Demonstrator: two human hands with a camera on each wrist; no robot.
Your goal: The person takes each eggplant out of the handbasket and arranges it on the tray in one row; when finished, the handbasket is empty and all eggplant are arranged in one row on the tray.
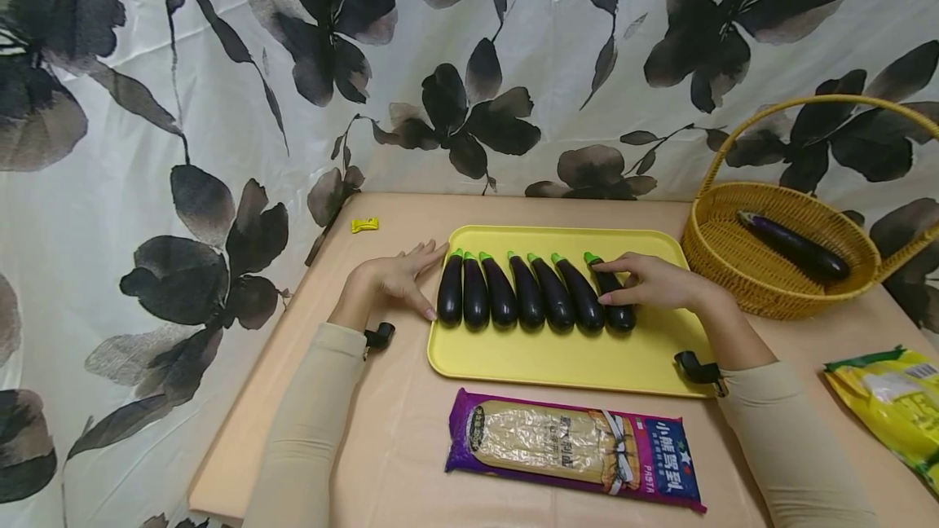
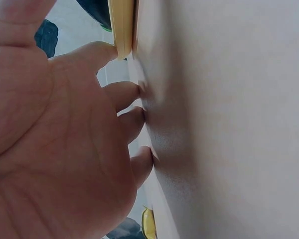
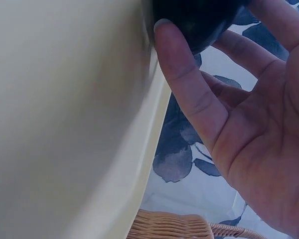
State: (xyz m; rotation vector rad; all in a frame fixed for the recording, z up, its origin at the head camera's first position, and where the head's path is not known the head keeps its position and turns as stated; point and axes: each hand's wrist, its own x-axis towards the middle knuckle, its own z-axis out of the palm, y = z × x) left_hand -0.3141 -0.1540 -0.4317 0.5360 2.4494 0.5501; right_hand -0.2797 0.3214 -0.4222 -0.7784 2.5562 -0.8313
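Observation:
Several dark purple eggplants (image 1: 529,296) lie side by side on a yellow tray (image 1: 499,361), their green stems pointing to the far side. At the right end of the row, my right hand (image 1: 649,282) holds the last eggplant (image 1: 620,318) between thumb and fingers. The right wrist view shows that eggplant (image 3: 194,22) between the thumb and the fingers, low by the tray surface. My left hand (image 1: 389,277) is spread at the tray's left edge, thumb and index finger touching the rim. In the left wrist view, its other fingertips (image 2: 145,159) rest on the table.
A wicker basket (image 1: 770,292) with one eggplant (image 1: 795,247) inside stands at the back right. A purple pasta package (image 1: 565,446) lies in front of the tray. At the right edge is a yellow bag (image 1: 888,406), and a small yellow packet (image 1: 364,225) lies at the back left.

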